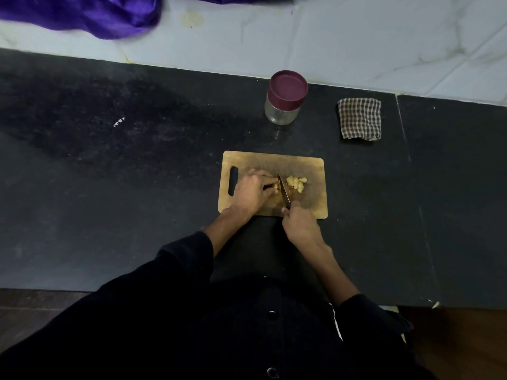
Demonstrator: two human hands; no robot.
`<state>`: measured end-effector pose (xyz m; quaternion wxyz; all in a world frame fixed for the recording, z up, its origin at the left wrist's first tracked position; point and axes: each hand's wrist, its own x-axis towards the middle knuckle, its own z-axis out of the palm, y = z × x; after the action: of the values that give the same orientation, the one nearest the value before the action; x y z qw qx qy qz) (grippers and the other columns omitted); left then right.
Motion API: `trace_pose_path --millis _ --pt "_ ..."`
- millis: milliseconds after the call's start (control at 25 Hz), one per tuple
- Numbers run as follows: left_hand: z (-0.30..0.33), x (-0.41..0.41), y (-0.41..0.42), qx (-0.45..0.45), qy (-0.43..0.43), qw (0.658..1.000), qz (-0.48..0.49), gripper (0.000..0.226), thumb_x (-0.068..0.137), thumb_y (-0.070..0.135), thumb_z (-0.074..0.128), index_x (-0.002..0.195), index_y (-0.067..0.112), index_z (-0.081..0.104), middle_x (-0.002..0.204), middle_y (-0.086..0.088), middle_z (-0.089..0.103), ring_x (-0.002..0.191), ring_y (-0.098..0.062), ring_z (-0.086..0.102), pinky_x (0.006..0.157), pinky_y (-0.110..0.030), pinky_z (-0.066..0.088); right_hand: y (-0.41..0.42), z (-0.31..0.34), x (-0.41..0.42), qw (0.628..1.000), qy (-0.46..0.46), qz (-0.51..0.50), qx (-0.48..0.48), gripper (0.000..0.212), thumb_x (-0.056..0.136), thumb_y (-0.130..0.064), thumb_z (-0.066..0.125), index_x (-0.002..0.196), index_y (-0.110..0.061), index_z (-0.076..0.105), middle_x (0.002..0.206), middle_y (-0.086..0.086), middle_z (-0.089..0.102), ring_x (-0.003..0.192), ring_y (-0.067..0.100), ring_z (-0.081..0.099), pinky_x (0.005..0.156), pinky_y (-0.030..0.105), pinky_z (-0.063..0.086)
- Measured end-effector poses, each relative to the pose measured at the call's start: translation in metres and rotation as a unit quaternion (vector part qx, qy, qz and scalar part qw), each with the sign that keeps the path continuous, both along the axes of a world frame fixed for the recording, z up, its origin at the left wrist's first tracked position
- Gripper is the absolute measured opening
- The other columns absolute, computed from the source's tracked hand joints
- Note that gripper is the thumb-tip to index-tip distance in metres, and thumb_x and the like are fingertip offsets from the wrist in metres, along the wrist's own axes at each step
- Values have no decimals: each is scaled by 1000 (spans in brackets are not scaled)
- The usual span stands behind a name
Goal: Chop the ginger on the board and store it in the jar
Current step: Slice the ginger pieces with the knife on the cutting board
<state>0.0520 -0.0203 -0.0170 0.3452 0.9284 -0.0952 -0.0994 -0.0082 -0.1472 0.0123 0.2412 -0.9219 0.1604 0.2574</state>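
Curled right hand (300, 224), perhaps gripping knife (284, 191)

A dark speckled stone counter (137, 187) runs across the view, its surface mottled with duller patches on the left; a thin seam (403, 127) crosses it on the right; behind it rises a wall of pale marble-look tiles (356, 37) with faint grey veins and a yellowish stain; a glossy purple cloth (90, 15) hangs over the tiles at the upper left; a folded brown-and-white checked rag (360, 118) lies on the counter near the wall; below the counter's front edge, brownish floor (461, 344) shows; the light is dim.
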Motion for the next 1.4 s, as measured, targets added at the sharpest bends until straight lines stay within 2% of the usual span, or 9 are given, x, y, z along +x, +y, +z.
trace_pose_path --millis 160,400,640,760,1120,1280,1400 --pt "0 -1 1 5 -7 1000 -8 34 86 20 68 120 14 66 126 0 61 123 -17 46 98 -36 43 6 1 -3 998 -57 -4 11 23 105 -29 39 113 -10 48 99 12 62 93 30 62 76 46 52" --pt "1 0 0 9 -7 1000 -5 35 86 19 68 120 14 66 126 0 61 124 -18 45 99 -37 43 10 1 -4 997 -69 17 -21 22 105 -28 40 116 -11 47 101 12 65 94 29 65 78 46 54" --pt "5 0 -1 19 -11 1000 -11 34 87 18 67 120 14 65 126 -1 61 123 -18 46 99 -31 40 13 -1 -5 995 -83 23 -42 20 106 -25 38 114 -9 45 103 15 66 98 34 64 75 44 50" --pt "6 0 -1 25 -9 1000 -13 33 87 19 66 120 14 66 126 -1 61 122 -18 46 96 -31 41 16 -2 -3 995 -88 20 -51 18 105 -25 38 112 -10 45 101 14 67 96 34 66 77 47 53" --pt "9 -3 -3 37 -24 999 -17 28 89 17 63 116 13 68 118 -5 64 116 -22 49 90 -37 46 19 -3 8 993 -89 38 -62 16 101 -12 43 116 -8 45 104 16 68 95 34 68 81 46 56" --pt "7 -3 -4 42 -18 999 -26 28 90 18 62 117 12 67 119 -6 62 116 -23 49 91 -42 47 19 -6 3 994 -78 32 -71 18 103 -15 38 118 -6 44 107 18 67 100 36 66 77 43 51" --pt "4 -1 -4 39 -17 999 -22 29 90 20 63 118 12 67 120 -5 62 118 -21 48 93 -41 45 17 -10 -10 995 -63 35 -71 19 105 -18 35 115 -5 44 109 19 67 101 37 65 74 41 46"
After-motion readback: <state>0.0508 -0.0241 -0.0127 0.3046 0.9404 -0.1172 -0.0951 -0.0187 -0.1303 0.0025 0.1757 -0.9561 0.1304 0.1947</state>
